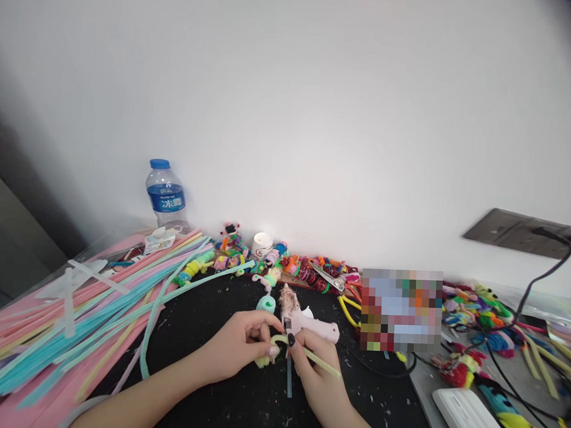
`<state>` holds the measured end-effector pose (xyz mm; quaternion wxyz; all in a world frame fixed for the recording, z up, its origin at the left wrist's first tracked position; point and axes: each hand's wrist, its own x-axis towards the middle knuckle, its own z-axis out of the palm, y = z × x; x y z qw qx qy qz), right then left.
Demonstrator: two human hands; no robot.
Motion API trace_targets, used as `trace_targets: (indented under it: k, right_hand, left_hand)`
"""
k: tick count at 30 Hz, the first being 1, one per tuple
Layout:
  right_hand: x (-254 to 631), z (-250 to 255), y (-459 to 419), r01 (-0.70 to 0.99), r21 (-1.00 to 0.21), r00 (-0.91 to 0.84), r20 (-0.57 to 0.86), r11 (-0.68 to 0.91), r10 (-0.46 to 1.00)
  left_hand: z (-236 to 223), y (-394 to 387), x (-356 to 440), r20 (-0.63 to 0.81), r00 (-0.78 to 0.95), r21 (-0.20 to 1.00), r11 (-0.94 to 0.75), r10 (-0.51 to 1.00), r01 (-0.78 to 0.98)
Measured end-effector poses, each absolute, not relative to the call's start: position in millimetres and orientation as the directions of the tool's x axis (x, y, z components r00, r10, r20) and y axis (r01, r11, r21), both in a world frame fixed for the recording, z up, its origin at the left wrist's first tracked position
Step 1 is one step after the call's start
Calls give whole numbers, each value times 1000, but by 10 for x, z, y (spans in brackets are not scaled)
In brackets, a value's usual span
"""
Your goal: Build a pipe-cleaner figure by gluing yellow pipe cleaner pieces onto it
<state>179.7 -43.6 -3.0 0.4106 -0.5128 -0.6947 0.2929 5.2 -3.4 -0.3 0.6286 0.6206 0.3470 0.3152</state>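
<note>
Over a black mat (241, 412), the person's right hand (315, 365) pinched a pale yellow fuzzy stem (326, 365) between thumb and finger, near a pale pink glue gun (321, 331). The left hand (241, 337) curved its fingers beside the stem's curled end; whether they gripped it, I couldn't tell.

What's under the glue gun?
The glue gun lies over a black mat, visible around it. Whatever sits directly beneath its body, or behind the right hand, is hidden.
</note>
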Motion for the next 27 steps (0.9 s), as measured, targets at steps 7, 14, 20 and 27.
trace_targets:
  k: [7,14,20,27]
  right_hand:
    - [1777,-25,-425,436,-833,-205,277,341,939]
    - [1782,-30,-434,441,-834,-236,247,330,940]
    - [1769,-28,-429,458,-826,-230,247,329,941]
    - [1769,-12,-433,452,-821,-247,262,350,933]
  left_hand:
    - [-15,-18,38,-12,554,999,39,833,-38]
    - [-28,-22,51,-105,544,992,127,832,-4]
    - [-31,-10,50,-90,498,994,107,863,-7]
    - [-36,1,53,-64,500,993,105,864,-55]
